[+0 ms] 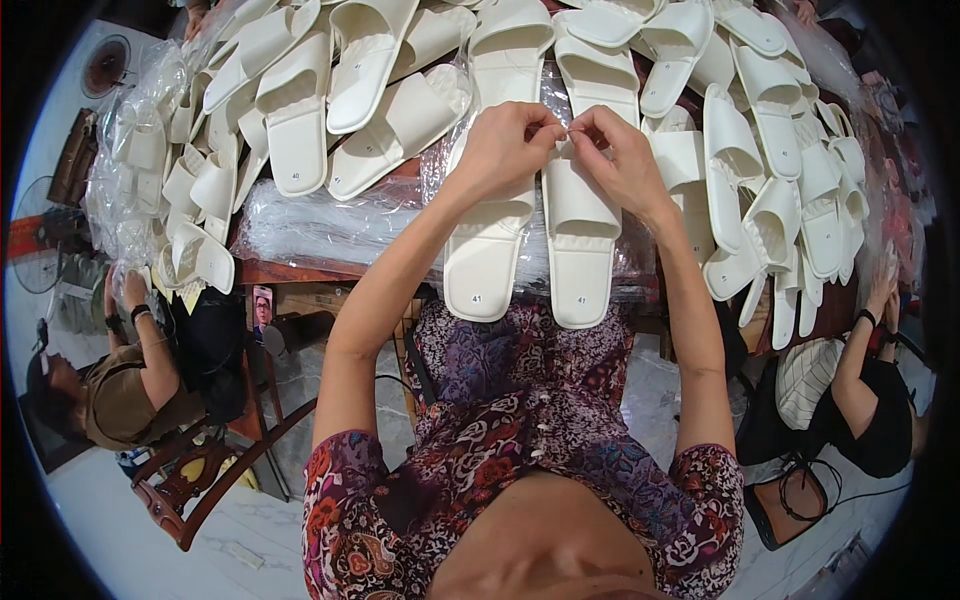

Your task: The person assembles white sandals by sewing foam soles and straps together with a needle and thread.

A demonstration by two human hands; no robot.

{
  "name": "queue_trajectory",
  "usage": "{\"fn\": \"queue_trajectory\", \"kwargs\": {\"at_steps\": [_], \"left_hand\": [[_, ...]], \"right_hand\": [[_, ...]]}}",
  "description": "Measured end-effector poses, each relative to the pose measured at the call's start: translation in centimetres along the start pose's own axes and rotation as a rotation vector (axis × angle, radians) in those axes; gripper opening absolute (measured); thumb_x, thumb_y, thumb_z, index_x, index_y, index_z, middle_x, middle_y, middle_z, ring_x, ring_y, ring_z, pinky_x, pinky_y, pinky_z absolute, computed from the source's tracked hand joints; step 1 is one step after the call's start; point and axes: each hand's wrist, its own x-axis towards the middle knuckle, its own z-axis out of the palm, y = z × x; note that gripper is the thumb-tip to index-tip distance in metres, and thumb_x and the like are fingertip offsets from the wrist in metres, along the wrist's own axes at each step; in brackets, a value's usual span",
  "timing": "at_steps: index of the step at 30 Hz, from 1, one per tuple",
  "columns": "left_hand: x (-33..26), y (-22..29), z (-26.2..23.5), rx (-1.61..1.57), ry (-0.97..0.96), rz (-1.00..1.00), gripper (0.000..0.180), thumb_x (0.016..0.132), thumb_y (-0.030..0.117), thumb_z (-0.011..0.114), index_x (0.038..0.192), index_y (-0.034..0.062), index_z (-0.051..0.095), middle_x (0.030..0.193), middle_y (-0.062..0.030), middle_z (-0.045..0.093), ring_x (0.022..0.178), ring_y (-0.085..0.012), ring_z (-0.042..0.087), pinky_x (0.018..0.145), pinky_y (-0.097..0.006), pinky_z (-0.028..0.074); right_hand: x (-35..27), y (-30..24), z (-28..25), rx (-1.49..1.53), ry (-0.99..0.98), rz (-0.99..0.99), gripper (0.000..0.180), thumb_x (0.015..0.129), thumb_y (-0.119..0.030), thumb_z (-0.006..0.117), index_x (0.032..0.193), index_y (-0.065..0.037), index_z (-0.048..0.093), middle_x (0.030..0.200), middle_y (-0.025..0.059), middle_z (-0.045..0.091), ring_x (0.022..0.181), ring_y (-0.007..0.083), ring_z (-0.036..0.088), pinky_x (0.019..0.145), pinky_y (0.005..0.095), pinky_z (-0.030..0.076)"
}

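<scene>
A pair of cream slide slippers lies in front of me at the table's near edge: a left slipper (482, 262) and a right slipper (582, 262), side by side with their heels toward me. Over their toe ends, my left hand (512, 142) is closed in a pinch. My right hand (618, 158) pinches too, its fingertips almost meeting the left ones. Something thin seems to be between the fingertips, too small to name. Beyond the hands lie two more cream slippers, one (510, 50) behind the left hand and one (598, 75) behind the right.
Cream slippers pile up at left (295, 120) and right (770, 110). A bundle of clear plastic (330, 228) lies left of the pair. A person (130, 385) sits at far left, another (875, 400) at far right. A wooden chair (215, 470) stands at lower left.
</scene>
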Motion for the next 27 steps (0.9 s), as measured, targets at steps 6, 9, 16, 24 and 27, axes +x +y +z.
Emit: {"fn": "queue_trajectory", "kwargs": {"at_steps": [6, 9, 16, 24, 27], "left_hand": [[-0.1, 0.2, -0.5, -0.068, -0.114, -0.108, 0.027, 0.09, 0.022, 0.062, 0.097, -0.0015, 0.072, 0.081, -0.0104, 0.073, 0.076, -0.0159, 0.069, 0.073, -0.03, 0.052], [-0.1, 0.2, -0.4, -0.081, -0.106, -0.103, 0.027, 0.09, 0.022, 0.062, 0.097, -0.0018, 0.072, 0.081, -0.0107, 0.073, 0.076, -0.0156, 0.069, 0.073, -0.03, 0.052], [-0.3, 0.5, -0.3, 0.046, -0.043, -0.047, 0.024, 0.088, 0.022, 0.063, 0.094, 0.0011, 0.072, 0.076, -0.0118, 0.071, 0.07, -0.0199, 0.069, 0.068, -0.032, 0.052], [-0.5, 0.3, 1.3, 0.13, 0.141, 0.121, 0.019, 0.085, 0.02, 0.061, 0.087, 0.0047, 0.071, 0.073, -0.0175, 0.067, 0.067, -0.0362, 0.065, 0.065, -0.043, 0.051], [-0.8, 0.1, 1.3, 0.115, 0.154, 0.123, 0.019, 0.085, 0.02, 0.061, 0.085, 0.0039, 0.071, 0.073, -0.0191, 0.066, 0.068, -0.0383, 0.064, 0.065, -0.045, 0.05]], "right_hand": [[-0.2, 0.1, -0.2, 0.125, -0.07, 0.101, 0.014, 0.095, -0.012, 0.059, 0.101, 0.001, 0.061, 0.086, 0.0026, 0.063, 0.081, 0.009, 0.057, 0.074, 0.0255, 0.047], [-0.2, 0.4, -0.2, 0.163, -0.057, 0.075, 0.018, 0.094, -0.015, 0.059, 0.1, 0.001, 0.06, 0.086, 0.0066, 0.064, 0.077, 0.0135, 0.06, 0.073, 0.0287, 0.051], [0.1, 0.8, 0.3, 0.204, -0.071, 0.092, 0.015, 0.092, -0.013, 0.059, 0.098, 0.0, 0.059, 0.083, 0.0047, 0.062, 0.075, 0.0112, 0.057, 0.07, 0.0261, 0.049], [0.0, 1.6, 0.4, 0.155, -0.071, 0.089, 0.01, 0.091, -0.011, 0.058, 0.091, -0.002, 0.054, 0.077, 0.0018, 0.053, 0.071, 0.0081, 0.049, 0.064, 0.0248, 0.044], [-0.1, 1.3, 0.7, 0.175, -0.074, 0.099, 0.01, 0.091, -0.01, 0.058, 0.092, -0.001, 0.054, 0.077, 0.0015, 0.054, 0.071, 0.0079, 0.049, 0.065, 0.0242, 0.045]]}}
